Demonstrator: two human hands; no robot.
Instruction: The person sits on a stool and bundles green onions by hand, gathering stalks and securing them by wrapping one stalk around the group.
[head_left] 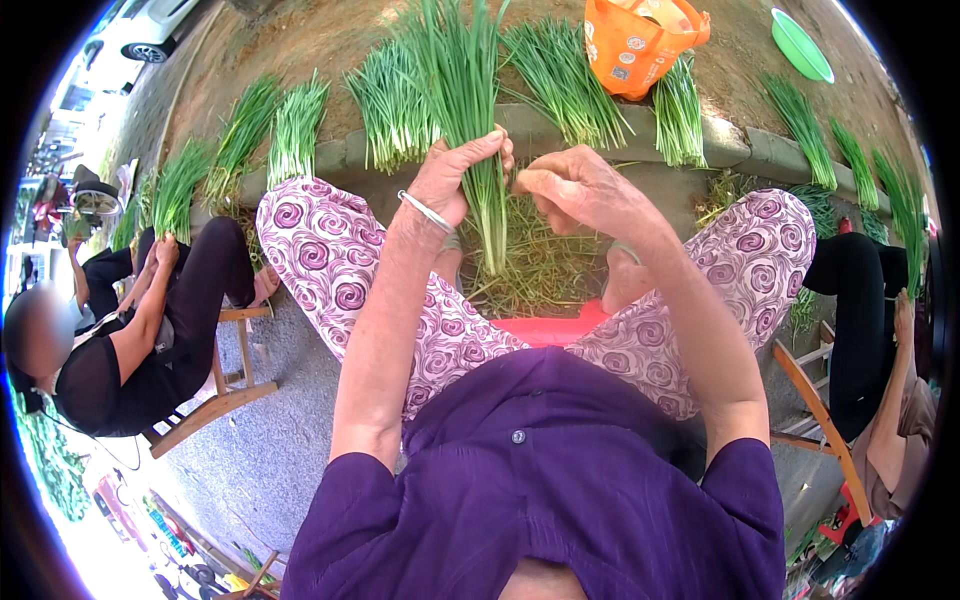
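My left hand [447, 183], a pale bangle at its wrist, is wrapped round a bunch of long green chives [455, 85]. The leaves point away from me, and the paler stem ends hang down between my knees. Just right of the stems is my right hand [583, 190], apart from the bunch, its fingers curled in and pressed together. Whether anything small is between those fingertips cannot be made out. Below both hands, a heap of yellow-green trimmings [545, 262] lies on the ground between my feet.
Along the stone kerb [728, 143] lie several chive bunches [390, 105]. An orange bag [630, 50] stands among them, with a green basin [802, 47] farther right. A red plastic edge [550, 328] shows below my knees. People sit close by on both sides, on wooden chairs [225, 400].
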